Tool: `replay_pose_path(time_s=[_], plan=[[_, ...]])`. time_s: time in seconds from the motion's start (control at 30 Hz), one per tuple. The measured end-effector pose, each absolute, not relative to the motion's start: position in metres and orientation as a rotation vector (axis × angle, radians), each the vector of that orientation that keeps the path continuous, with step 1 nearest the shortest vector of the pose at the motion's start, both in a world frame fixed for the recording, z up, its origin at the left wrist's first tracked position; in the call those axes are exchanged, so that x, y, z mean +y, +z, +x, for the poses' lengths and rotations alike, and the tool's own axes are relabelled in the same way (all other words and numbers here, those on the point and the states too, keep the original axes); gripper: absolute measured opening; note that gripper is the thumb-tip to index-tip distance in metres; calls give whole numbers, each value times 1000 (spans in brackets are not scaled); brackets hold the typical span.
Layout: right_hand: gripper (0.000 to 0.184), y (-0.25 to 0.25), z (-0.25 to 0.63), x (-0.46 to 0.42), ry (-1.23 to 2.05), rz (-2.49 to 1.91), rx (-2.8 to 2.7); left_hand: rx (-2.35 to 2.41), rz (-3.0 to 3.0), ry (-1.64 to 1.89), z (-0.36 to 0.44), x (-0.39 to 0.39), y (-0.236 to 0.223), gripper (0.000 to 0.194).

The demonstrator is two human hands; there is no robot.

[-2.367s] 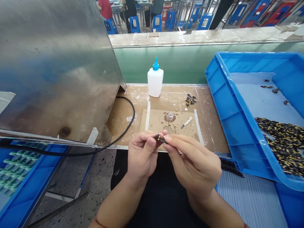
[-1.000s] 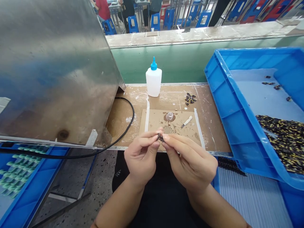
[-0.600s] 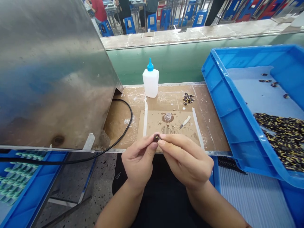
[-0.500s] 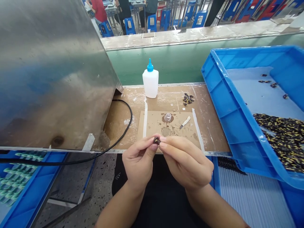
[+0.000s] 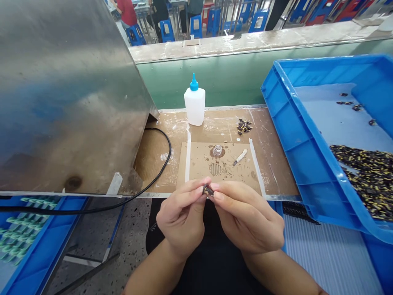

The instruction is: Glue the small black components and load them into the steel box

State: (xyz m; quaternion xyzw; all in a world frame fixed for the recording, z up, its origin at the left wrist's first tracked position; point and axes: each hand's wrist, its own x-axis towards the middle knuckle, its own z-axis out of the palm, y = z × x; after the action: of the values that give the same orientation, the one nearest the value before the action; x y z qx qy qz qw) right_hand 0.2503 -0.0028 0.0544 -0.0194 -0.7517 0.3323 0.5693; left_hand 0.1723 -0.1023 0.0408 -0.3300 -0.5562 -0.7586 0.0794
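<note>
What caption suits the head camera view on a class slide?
Left hand and right hand pinch a small dark part above cardboard.

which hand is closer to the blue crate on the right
Right hand. It is just left of the blue plastic crate and apart from it. The left hand is farther away, on the right hand's far side, with a small dark part pinched between them.

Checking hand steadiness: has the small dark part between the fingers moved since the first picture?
Yes: the small dark part has shifted toward the person, away from the ridged patch on the cardboard pad and closer to the table's front edge.
</note>
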Motion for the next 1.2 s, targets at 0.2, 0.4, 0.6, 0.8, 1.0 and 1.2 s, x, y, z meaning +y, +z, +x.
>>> replay_pose_path(time_s=[0.2, 0.4, 0.6, 0.8, 1.0, 1.2], plan=[[39, 55, 249, -3, 804, -47, -1756, -1673, -1046, -2202, 167, -104, 36, 33], [40, 54, 248, -2, 808, -37, -1775, -1637, -1059, -2364, 169, -104, 34, 39], [36, 43, 247, 2, 805, 38, -1759, -1671, -999, -2419, 170, -105, 27, 35], [45, 41, 253, 2, 819, 78, -1747, -1748, -1110, -2258, 169, -107, 30, 33], [47, 43, 253, 1, 831, 95, -1759, -1707, -1153, -2091, 167, -106, 32, 36], [47, 44, 250, 2, 817, 24, -1768, -1742, -1160, -1961, 163, -107, 32, 39]])
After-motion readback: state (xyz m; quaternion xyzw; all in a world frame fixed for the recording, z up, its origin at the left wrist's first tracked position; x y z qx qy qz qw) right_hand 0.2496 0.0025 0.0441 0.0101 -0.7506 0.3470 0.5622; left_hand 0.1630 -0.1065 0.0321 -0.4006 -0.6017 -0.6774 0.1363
